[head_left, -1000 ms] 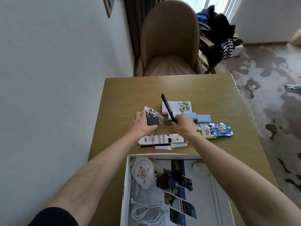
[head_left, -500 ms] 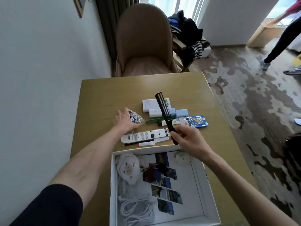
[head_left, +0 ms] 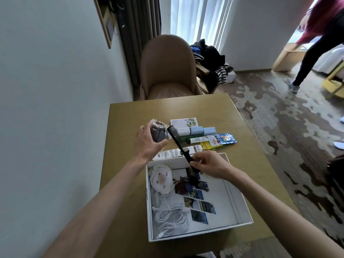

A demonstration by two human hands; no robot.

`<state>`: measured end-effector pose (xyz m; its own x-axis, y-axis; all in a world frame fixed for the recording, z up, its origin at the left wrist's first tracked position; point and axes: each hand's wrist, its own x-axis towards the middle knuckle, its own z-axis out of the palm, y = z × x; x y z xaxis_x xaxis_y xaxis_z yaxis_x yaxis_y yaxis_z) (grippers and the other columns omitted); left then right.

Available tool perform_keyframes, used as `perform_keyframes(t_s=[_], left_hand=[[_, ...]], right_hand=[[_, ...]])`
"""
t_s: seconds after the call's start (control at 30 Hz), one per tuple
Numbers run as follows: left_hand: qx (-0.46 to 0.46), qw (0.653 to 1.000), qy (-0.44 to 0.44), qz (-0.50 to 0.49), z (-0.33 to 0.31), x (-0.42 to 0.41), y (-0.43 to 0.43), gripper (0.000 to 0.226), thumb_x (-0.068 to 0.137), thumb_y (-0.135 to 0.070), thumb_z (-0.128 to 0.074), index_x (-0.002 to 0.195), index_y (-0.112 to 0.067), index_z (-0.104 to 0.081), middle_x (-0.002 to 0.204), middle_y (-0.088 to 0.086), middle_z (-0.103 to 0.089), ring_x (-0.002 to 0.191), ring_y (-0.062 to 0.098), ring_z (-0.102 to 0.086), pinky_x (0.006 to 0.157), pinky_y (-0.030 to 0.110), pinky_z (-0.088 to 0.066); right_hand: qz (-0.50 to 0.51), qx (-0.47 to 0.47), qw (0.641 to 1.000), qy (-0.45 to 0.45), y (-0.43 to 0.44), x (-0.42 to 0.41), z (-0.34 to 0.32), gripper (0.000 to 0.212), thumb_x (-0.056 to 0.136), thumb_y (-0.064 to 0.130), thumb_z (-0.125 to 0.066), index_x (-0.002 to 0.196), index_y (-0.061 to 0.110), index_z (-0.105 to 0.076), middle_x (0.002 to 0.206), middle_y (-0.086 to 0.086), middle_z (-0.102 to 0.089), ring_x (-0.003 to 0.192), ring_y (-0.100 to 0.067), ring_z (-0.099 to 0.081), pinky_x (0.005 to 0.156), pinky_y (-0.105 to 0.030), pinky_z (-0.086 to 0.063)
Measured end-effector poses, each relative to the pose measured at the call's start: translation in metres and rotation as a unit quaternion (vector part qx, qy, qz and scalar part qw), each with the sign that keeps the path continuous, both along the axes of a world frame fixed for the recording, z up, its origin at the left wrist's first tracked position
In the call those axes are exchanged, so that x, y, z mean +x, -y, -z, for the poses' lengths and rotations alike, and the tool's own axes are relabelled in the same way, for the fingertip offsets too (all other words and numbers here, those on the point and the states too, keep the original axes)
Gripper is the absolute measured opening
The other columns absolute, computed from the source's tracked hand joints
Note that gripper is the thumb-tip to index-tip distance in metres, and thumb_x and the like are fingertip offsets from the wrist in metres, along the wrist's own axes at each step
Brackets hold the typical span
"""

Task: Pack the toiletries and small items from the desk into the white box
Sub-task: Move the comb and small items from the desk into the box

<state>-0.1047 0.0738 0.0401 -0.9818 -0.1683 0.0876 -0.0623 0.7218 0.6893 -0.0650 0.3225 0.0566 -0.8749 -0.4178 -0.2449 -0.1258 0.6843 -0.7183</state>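
Observation:
The white box (head_left: 240,202) lies open on the wooden desk (head_left: 186,107) in front of me. Over its far edge my right hand (head_left: 208,164) grips a black comb (head_left: 178,144) by the handle, teeth end pointing up and away. My left hand (head_left: 149,144) is lifted above the desk, closed on a clear plastic packet with dark items (head_left: 158,132). Behind the box lie a long white tube (head_left: 173,152), a white carton (head_left: 184,122), pale blue boxes (head_left: 197,130), a green tube (head_left: 197,139) and a blue sachet (head_left: 226,138).
Inside the box are a white plush pouch (head_left: 161,180), a coiled white cable (head_left: 171,219) and a sheet of photos (head_left: 199,200). A tan chair (head_left: 167,67) stands beyond the desk, a wall at left. A person (head_left: 316,40) moves at the far right.
My right hand has drawn the comb back from the row of items to the box's far edge. My left hand has lifted the packet off the desk.

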Motion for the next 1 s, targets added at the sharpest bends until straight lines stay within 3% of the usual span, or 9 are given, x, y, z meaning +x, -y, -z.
perform_keyframes(t_s=[0.1, 0.23, 0.33, 0.47, 0.63, 0.83, 0.93, 1.0], left_hand=[[-0.027, 0.999, -0.024, 0.008, -0.005, 0.020, 0.008, 0.086, 0.063, -0.057, -0.071, 0.134, -0.020, -0.039, 0.114, 0.006, -0.048, 0.102, 0.021, -0.047, 0.078, 0.034, -0.051], [-0.014, 0.999, -0.048, -0.017, -0.011, 0.050, 0.012, 0.081, 0.068, -0.049, -0.074, 0.136, -0.022, -0.040, 0.118, 0.006, -0.048, 0.105, 0.021, -0.047, 0.077, 0.030, -0.048], [-0.019, 0.999, -0.046, -0.017, -0.016, 0.073, 0.007, 0.082, 0.068, -0.053, -0.071, 0.137, -0.023, -0.039, 0.118, 0.003, -0.047, 0.104, 0.017, -0.045, 0.070, 0.021, -0.042], [-0.006, 0.999, -0.043, -0.027, -0.023, 0.100, -0.006, 0.081, 0.064, -0.059, -0.067, 0.133, -0.022, -0.045, 0.118, 0.001, -0.049, 0.106, 0.016, -0.049, 0.082, 0.030, -0.050], [-0.031, 0.997, -0.056, -0.039, -0.025, 0.127, -0.023, 0.077, 0.062, -0.061, -0.066, 0.128, -0.027, -0.048, 0.114, -0.006, -0.049, 0.104, 0.011, -0.047, 0.086, 0.026, -0.045], [-0.012, 0.999, -0.046, -0.022, -0.014, 0.150, -0.060, 0.073, 0.063, -0.061, -0.063, 0.125, -0.027, -0.047, 0.113, -0.009, -0.043, 0.103, 0.009, -0.047, 0.077, 0.010, -0.038], [-0.013, 1.000, -0.010, 0.004, -0.007, 0.151, -0.074, 0.073, 0.065, -0.062, -0.062, 0.127, -0.027, -0.044, 0.115, -0.008, -0.043, 0.103, 0.008, -0.046, 0.075, 0.009, -0.039], [-0.013, 1.000, 0.012, 0.013, -0.002, 0.148, -0.085, 0.073, 0.065, -0.062, -0.063, 0.127, -0.029, -0.043, 0.114, -0.007, -0.043, 0.104, 0.010, -0.046, 0.081, 0.019, -0.045]], right_hand=[[-0.032, 0.133, 0.989, -0.047, -0.013, 0.011, 0.002, 0.013, 0.093, 0.030, -0.061, 0.084, 0.027, -0.069, 0.079, 0.008, -0.068, 0.073, -0.010, -0.064, 0.065, -0.028, -0.053], [-0.068, 0.319, 0.938, -0.118, -0.027, 0.017, 0.009, 0.019, 0.094, 0.031, -0.055, 0.097, 0.023, -0.071, 0.094, -0.002, -0.070, 0.084, -0.025, -0.065, 0.071, -0.036, -0.055], [-0.118, 0.372, 0.907, -0.159, -0.021, 0.015, 0.012, 0.018, 0.095, 0.024, -0.055, 0.097, 0.018, -0.071, 0.096, -0.004, -0.071, 0.085, -0.025, -0.067, 0.073, -0.035, -0.056], [-0.178, 0.396, 0.879, -0.195, -0.005, 0.005, 0.018, 0.017, 0.092, 0.012, -0.056, 0.102, 0.015, -0.070, 0.100, -0.004, -0.072, 0.093, -0.024, -0.068, 0.073, -0.033, -0.052], [-0.194, 0.364, 0.874, -0.256, -0.002, -0.001, 0.025, 0.016, 0.089, 0.009, -0.062, 0.102, 0.017, -0.069, 0.098, -0.001, -0.072, 0.092, -0.021, -0.068, 0.074, -0.031, -0.052], [-0.130, 0.248, 0.919, -0.279, -0.027, -0.003, 0.034, 0.019, 0.088, 0.004, -0.050, 0.098, 0.013, -0.064, 0.096, -0.003, -0.070, 0.086, -0.024, -0.067, 0.070, -0.035, -0.052], [-0.092, 0.156, 0.966, -0.182, -0.038, -0.001, 0.028, 0.013, 0.090, 0.014, -0.055, 0.094, 0.014, -0.067, 0.098, -0.003, -0.070, 0.088, -0.023, -0.065, 0.073, -0.036, -0.054], [-0.032, 0.032, 0.999, -0.013, -0.041, 0.002, 0.018, 0.017, 0.097, 0.029, -0.056, 0.097, 0.015, -0.067, 0.096, -0.003, -0.070, 0.087, -0.020, -0.066, 0.073, -0.035, -0.056]])
